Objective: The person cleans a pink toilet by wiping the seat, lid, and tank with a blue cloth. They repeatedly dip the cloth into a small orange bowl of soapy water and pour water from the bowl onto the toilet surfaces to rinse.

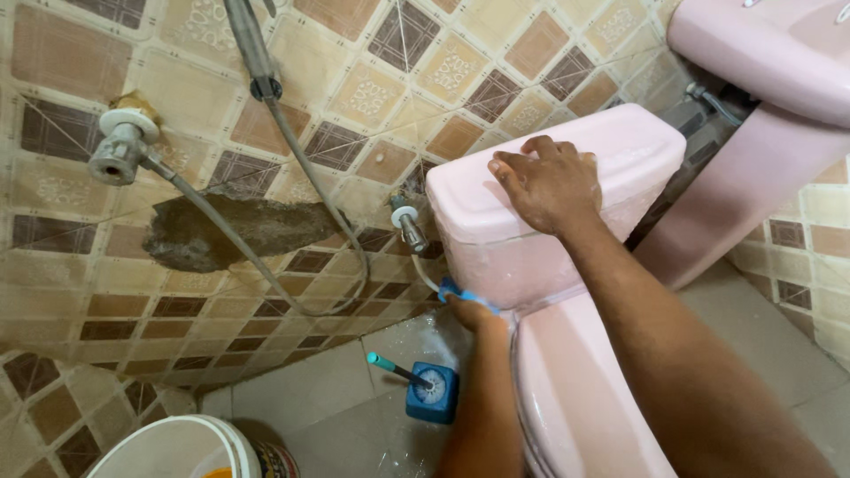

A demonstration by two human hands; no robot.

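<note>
Bathroom corner, head view, looking down.

Right hand (551, 181): lay palm-down, fingers spread, flat on the cistern lid (620, 146); grip released, pressing and not grasping.

Left hand (472, 312): reached down at the cistern's (522, 257) 7 o'clock corner, grip clenched on a blue cloth (460, 293) held against the pink wall where the tank met the bowl (575, 398). Fingers mostly hidden behind the cloth.

Surroundings:
- Inlet valve (409, 226), white and chrome, on the wall at 9 o'clock of the cistern, just beside it; a thin supply tube (426, 274) curved from it down to the left hand, close to the cloth.
- Brush holder (434, 392), blue, on the floor (319, 398) at 6 o'clock of the left hand, near but apart; a teal-tipped handle (390, 366) slanted out toward 10 o'clock.
- Hose (301, 168), grey, hung from a wall bracket at 12 o'clock and looped low across the tiles toward a wall tap (119, 150) at 9 o'clock.
- Bare cement patch (235, 232) where tiles were missing, between tap and cistern.
- White bucket (181, 447) at the lower edge, 7 o'clock, partly cut off.
- Pink basin (770, 53) on its pedestal (717, 204) at 2 o'clock, crowding the cistern's far end.
</note>
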